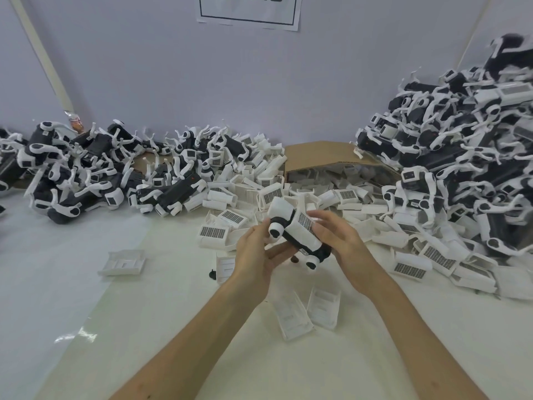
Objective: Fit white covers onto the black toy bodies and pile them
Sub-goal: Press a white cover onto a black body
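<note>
Where my hands meet: toy body, black, lifted off the table; tilted, one end up and away from me; round white joints with black centres face me
White cover: sits on top of the toy body; grid-patterned panel up, beside my right fingertips
Left hand: under and beside the toy body; fingers curled beneath it, thumb up at the raised end; clamped on the toy body
Right hand: over the white cover; fingers fairly straight and close together, lying on the grid panel; thumb hidden
Loose covers: spilled behind my hands, out of a tipped cardboard box; two more lie side by side between my forearms; one sits apart at the left
Left heap: black bodies with white legs, along the wall
Right heap: same kind of toys, taller, far right; whether covered, cannot tell for most
Small black part: on the table, near my left wrist
Paper sheet: on the wall, black frame, top cut off
</note>
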`<state>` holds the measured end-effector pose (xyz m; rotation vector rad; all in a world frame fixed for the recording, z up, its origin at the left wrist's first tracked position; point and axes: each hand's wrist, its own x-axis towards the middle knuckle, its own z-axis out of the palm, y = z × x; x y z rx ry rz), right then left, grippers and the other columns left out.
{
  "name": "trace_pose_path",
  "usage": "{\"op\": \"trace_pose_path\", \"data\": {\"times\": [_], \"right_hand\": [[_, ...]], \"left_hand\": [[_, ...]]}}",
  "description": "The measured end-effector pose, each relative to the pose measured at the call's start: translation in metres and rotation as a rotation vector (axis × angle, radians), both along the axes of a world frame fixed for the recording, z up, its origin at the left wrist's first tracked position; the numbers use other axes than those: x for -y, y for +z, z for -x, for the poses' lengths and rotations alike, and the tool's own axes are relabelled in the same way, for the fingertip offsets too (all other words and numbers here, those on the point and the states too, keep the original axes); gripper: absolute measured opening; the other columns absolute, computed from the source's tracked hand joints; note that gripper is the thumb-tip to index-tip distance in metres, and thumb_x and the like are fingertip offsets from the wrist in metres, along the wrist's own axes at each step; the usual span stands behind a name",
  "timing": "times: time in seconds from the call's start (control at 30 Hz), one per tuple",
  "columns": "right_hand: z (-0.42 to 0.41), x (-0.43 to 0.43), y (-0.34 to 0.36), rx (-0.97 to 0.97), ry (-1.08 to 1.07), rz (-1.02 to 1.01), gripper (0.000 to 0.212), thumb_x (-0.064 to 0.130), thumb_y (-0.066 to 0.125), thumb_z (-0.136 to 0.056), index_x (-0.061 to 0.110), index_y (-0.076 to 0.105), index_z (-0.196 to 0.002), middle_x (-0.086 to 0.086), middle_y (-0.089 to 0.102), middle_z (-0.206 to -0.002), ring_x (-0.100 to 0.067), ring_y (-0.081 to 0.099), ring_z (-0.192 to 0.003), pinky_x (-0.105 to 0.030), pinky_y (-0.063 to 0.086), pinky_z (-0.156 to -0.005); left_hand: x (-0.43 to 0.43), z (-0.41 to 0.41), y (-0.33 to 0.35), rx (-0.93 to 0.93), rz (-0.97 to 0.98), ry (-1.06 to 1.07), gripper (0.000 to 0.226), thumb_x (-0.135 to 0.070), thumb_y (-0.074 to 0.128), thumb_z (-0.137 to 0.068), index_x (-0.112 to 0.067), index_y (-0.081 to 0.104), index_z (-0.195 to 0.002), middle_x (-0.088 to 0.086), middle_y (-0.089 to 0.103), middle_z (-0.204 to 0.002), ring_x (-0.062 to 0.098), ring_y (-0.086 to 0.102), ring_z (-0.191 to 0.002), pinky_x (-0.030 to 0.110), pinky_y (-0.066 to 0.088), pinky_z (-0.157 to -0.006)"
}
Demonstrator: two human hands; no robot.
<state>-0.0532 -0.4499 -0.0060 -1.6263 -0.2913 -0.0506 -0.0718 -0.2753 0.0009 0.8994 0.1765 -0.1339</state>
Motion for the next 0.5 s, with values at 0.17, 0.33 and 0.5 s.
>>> {"op": "trace_pose_path", "data": {"times": [0.17, 0.33, 0.5], "right_hand": [[0.004, -0.005, 0.003, -0.093, 0.100, -0.132, 0.054, 0.054, 0.055, -0.090, 0.011, 0.070, -0.119, -0.013, 0.069, -0.108, -0.020, 0.065, -0.094, -0.029, 0.053, -0.075], [0.002, -0.004, 0.002, -0.039, -0.024, -0.113, 0.040, 0.043, 0.061, -0.093, 0.010, 0.069, -0.114, -0.019, 0.066, -0.102, -0.029, 0.057, -0.090, -0.043, 0.045, -0.078], [0.008, -0.010, 0.002, 0.018, -0.003, 0.003, 0.039, 0.038, 0.068, -0.089, 0.013, 0.066, -0.119, -0.004, 0.072, -0.100, -0.022, 0.067, -0.088, -0.037, 0.053, -0.074]], "left_hand": [[-0.003, 0.002, 0.004, 0.121, 0.194, -0.077, 0.036, -0.041, 0.061, -0.092, -0.010, 0.050, -0.107, 0.019, 0.073, -0.111, 0.036, 0.074, -0.097, 0.037, 0.061, -0.076], [0.006, 0.008, 0.001, 0.225, 0.099, -0.229, 0.056, -0.036, 0.066, -0.089, -0.006, 0.057, -0.135, 0.015, 0.066, -0.132, 0.031, 0.062, -0.124, 0.042, 0.047, -0.104], [0.007, 0.006, -0.002, 0.343, -0.104, -0.189, 0.053, -0.025, 0.072, -0.088, -0.012, 0.057, -0.136, 0.011, 0.070, -0.125, 0.022, 0.068, -0.109, 0.029, 0.055, -0.082]]}}
